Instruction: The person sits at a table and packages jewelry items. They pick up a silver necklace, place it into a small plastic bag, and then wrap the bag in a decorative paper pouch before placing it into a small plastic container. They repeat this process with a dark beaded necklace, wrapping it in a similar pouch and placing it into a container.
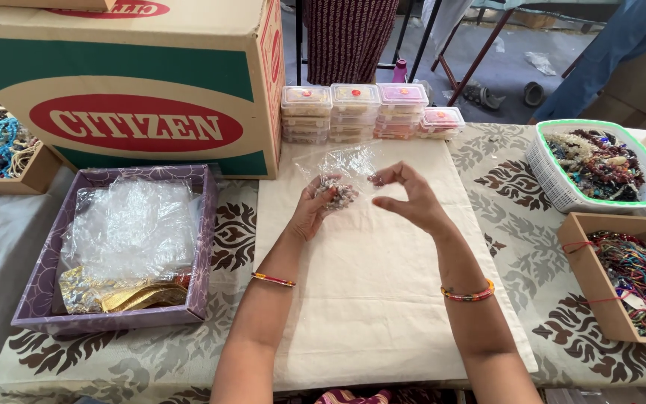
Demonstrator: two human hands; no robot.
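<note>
- The left hand [315,209] has its fingers closed around a small bunch of pale beads [336,193], which sits at the mouth of a clear plastic pouch [345,166] held above the cream cloth [368,299].
- The right hand [405,198] pinches the pouch's edge between thumb and forefinger, with the other fingers curled loosely apart.
- As a judgement, the beads look part-way into the pouch: the bunch is gathered and the pouch is open, but it is neither filled nor closed.
- Small lidded plastic boxes [371,112] stand in four stacks at the far edge of the cloth; the exact number per stack is hard to tell.
- One purple tray [203,247] on the left of the desk [521,224] holds crumpled clear bags and some gold foil.
- One white basket with a green rim [555,191] and one brown cardboard box [588,277] on the right hold mixed beaded strings, too tangled to count.
- One large printed carton [136,82] stands behind the tray.
- One bangle [469,293] shows on the right wrist and one on the left.
</note>
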